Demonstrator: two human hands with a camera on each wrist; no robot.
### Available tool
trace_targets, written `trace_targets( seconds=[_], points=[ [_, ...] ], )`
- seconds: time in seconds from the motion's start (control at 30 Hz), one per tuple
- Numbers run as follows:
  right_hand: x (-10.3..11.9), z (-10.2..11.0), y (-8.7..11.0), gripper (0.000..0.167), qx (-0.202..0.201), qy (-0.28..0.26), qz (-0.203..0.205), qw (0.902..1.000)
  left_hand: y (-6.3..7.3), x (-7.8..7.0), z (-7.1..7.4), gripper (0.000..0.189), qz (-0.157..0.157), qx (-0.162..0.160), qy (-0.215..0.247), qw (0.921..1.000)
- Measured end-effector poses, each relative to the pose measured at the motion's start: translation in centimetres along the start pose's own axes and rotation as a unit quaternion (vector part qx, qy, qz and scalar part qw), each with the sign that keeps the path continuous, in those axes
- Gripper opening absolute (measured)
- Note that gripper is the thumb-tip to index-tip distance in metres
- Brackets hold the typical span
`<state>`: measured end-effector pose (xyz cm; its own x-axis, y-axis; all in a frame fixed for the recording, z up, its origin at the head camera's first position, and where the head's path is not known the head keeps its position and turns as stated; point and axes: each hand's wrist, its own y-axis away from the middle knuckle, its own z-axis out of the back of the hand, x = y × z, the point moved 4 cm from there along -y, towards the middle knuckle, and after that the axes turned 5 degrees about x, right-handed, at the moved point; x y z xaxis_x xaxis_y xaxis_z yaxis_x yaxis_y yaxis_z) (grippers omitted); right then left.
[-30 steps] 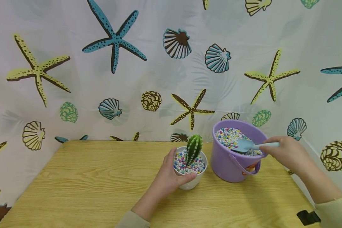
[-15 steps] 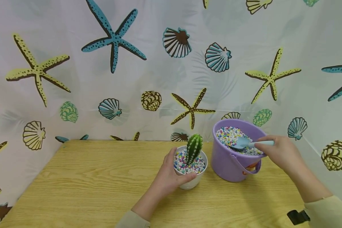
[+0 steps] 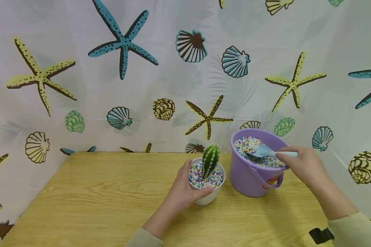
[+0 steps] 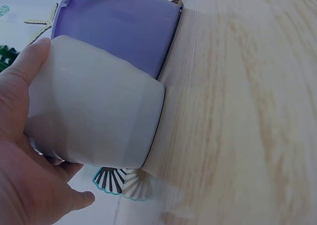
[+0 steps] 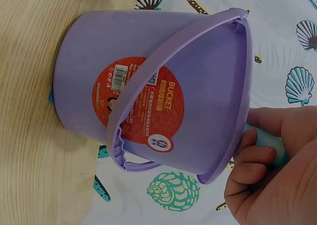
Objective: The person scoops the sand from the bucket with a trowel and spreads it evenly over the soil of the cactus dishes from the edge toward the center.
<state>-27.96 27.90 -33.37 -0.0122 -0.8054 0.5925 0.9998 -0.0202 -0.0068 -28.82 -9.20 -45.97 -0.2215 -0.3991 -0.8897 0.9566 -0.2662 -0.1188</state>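
Note:
My left hand (image 3: 181, 195) holds a white flowerpot (image 3: 205, 199) on the table, thumb in front and fingers round its left side. Small coloured pebbles (image 3: 195, 174) fill the pot, and a green cactus (image 3: 211, 160) stands in them, leaning slightly right. In the right wrist view, the fingers of my right hand (image 5: 285, 165) are curled round the handle of a light-blue toy shovel (image 3: 262, 151), by the rim of a purple bucket (image 3: 245, 180). The shovel's blade lies tilted at the surface of the pebbles inside the bucket; its underside is partly hidden.
The bucket stands just right of the pot, its handle (image 5: 148, 71) hanging down the front over a red label (image 5: 166, 103). Both rest on a wooden table (image 3: 105, 192). A curtain (image 3: 160, 79) printed with starfish and shells hangs behind and at the sides.
My right hand has shifted left with the shovel, and the blade has moved a little left and up among the pebbles. My left hand and the flowerpot stay in place.

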Motion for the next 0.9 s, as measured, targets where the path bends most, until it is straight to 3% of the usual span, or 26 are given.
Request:
trace_targets(
  seconds=[0.63, 0.9],
  points=[
    [0.1, -1.3, -0.6, 0.064, -0.046, -0.018, -0.011, 0.9987, -0.1, 0.0, 0.2, 0.127, 0.01, 0.002, -0.003, 0.9999],
    [-0.1, -1.2, -0.6, 0.062, -0.057, -0.039, -0.006, 0.9976, -0.1, 0.0, 0.1, 0.126, 0.0, 0.003, 0.005, 1.0]
  ],
)
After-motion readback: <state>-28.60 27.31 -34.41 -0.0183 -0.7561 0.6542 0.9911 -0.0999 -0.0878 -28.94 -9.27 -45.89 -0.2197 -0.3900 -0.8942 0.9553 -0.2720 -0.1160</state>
